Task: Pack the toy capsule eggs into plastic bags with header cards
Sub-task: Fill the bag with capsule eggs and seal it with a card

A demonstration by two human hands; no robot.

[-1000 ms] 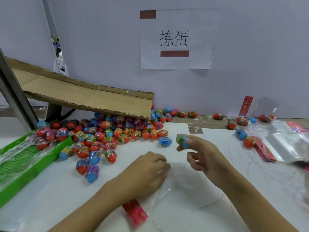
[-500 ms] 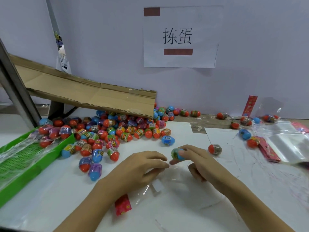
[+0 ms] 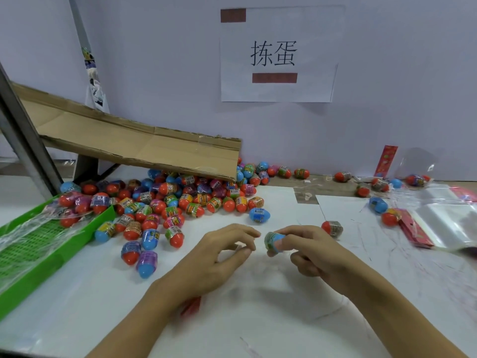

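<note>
My right hand pinches a blue capsule egg with a green label between thumb and fingertips, just above the table. My left hand is close to its left, thumb and forefinger pinching the edge of a clear plastic bag that lies blurred under both hands. The bag's red header card shows beside my left wrist. The egg is a finger's width from my left fingertips. A big pile of red, blue and purple eggs lies behind my left hand.
A cardboard chute slopes down over the pile. A green tray with plastic film stands at the left. Bags with red header cards lie stacked at the right. Loose eggs, one red and one blue, lie near my hands.
My right hand carried the egg down and left, close to my left fingertips. My left hand rose from flat on the bag and pinched its edge. A red egg came to rest beside my right hand.
</note>
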